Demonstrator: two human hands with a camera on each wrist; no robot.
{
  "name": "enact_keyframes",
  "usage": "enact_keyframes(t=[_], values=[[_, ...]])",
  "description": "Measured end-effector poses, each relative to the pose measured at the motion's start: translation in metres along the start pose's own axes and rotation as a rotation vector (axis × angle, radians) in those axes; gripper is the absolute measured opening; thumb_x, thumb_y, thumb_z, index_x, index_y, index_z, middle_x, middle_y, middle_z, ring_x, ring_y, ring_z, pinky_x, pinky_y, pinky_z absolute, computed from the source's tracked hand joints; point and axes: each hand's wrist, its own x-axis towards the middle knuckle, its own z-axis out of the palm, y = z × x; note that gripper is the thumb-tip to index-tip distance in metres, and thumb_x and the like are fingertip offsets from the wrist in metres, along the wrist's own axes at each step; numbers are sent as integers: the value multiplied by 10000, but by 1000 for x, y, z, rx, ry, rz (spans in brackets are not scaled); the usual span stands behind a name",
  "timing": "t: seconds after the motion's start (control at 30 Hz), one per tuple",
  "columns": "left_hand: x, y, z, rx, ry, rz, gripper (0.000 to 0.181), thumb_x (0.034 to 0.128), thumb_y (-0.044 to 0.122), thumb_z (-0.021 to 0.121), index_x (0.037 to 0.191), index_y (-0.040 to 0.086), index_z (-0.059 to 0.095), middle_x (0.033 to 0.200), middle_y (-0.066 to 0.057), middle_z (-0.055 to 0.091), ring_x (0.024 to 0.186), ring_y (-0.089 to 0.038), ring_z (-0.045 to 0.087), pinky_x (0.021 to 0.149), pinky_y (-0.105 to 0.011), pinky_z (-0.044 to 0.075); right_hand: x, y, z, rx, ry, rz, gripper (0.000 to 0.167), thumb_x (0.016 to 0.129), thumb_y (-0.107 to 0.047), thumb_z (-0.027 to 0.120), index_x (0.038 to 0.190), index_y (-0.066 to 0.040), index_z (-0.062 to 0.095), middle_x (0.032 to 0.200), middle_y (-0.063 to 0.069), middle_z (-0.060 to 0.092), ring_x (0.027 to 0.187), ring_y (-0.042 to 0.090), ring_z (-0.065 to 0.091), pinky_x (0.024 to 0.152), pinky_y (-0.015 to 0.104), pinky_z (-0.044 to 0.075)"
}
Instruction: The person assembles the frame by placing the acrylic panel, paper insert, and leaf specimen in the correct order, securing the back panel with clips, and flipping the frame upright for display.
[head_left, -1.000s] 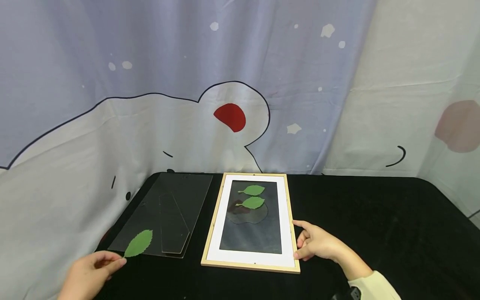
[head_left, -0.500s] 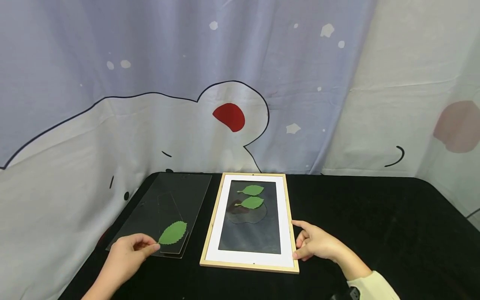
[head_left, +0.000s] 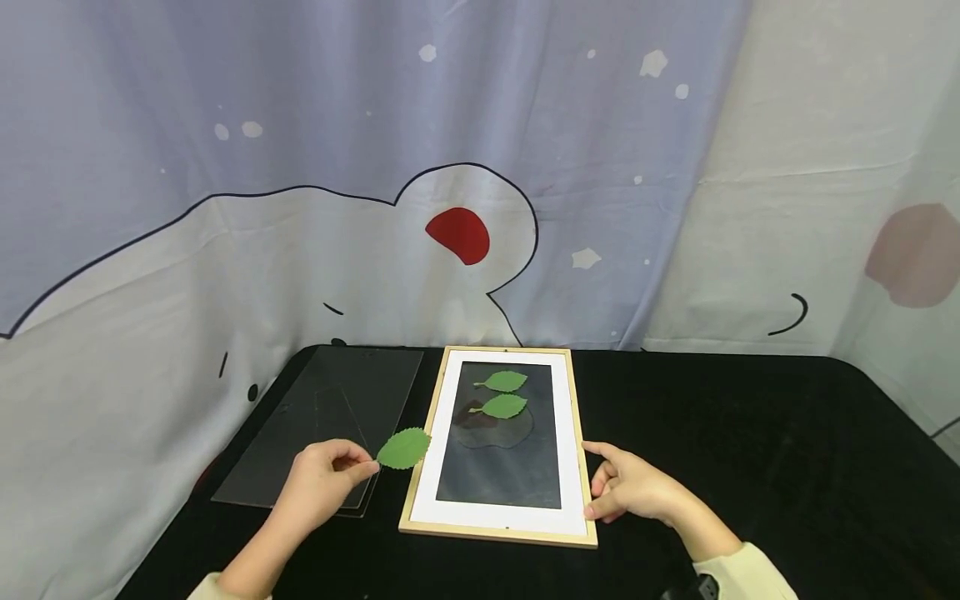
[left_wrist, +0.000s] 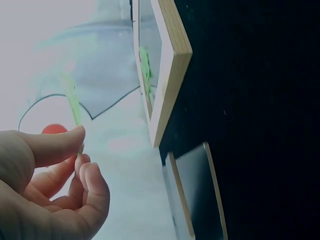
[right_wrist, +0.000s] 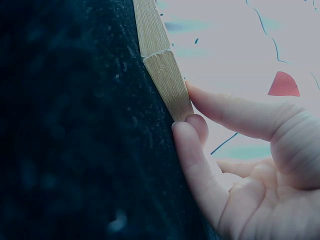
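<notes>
Between thumb and fingertips my left hand (head_left: 322, 483) pinches the stem end of a green serrated leaf (head_left: 404, 448). The leaf is held up, its tip over the left rim of a light wooden picture frame (head_left: 506, 533). Inside the frame's white mat (head_left: 498, 518), on a dark reflective pane (head_left: 498, 475), lie an upper leaf (head_left: 505, 381) and a lower leaf (head_left: 502, 406), stems pointing left. My right hand (head_left: 633, 483) holds the frame's right edge near the front corner; in the right wrist view, thumb and fingertips meet the wooden edge (right_wrist: 170, 82).
Left of the frame, a large dark transparent sheet (head_left: 277, 450) lies on the black tabletop (head_left: 750, 442), with a smaller piece partly behind the left hand. A printed curtain (head_left: 360, 275) hangs behind the table.
My left hand has carried the leaf rightward from the dark sheet to the frame's left edge. The right hand and the two leaves inside the frame have stayed where they were.
</notes>
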Motion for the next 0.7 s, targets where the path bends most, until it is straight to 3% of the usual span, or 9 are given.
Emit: enact_keyframes(t=[0.7], values=[[32,26,46,-116,-29,96,103,790,51,762,721,75,689,660,12,594,624,-122,488,569,-277,417,0,0,-1,-3,4,1,973,688,34,796,1433,161,182,787,90,520,649,195,589,622,383,549]])
